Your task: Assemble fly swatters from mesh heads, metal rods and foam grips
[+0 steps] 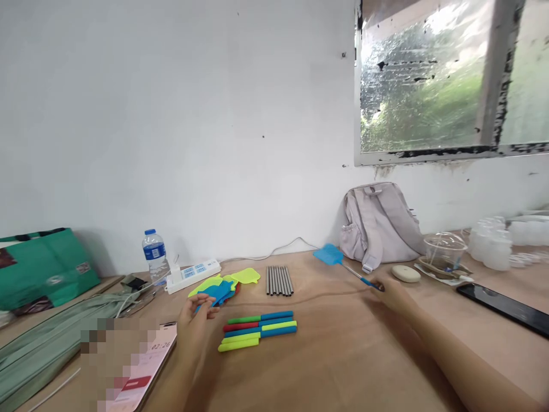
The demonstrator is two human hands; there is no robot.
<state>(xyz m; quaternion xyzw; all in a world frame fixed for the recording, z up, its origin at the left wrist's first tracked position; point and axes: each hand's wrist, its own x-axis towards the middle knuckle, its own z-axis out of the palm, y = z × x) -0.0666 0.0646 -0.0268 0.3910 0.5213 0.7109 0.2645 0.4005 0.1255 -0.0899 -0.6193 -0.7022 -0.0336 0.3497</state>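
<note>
My right hand (386,290) is closed around the blue handle end of a fly swatter (328,254), which has a blue paddle head and a thin metal rod. The head points away to the left, near the wall. My left hand (198,312) is at a pile of loose swatter heads, its fingers pinching a blue swatter head (219,292). Yellow-green heads (246,276) lie behind it, and a bit of red shows at the side. Several metal rods (279,280) lie side by side at the middle. Nearer me are several coloured handle grips (259,331) in blue, green, red and yellow.
A power strip (194,276) and a water bottle (154,254) stand at the back left. Two phones (148,372) lie at the sides. On the right are a backpack (381,226), a whitish oval object (405,273), a plastic cup (445,249) and translucent bottles (491,243).
</note>
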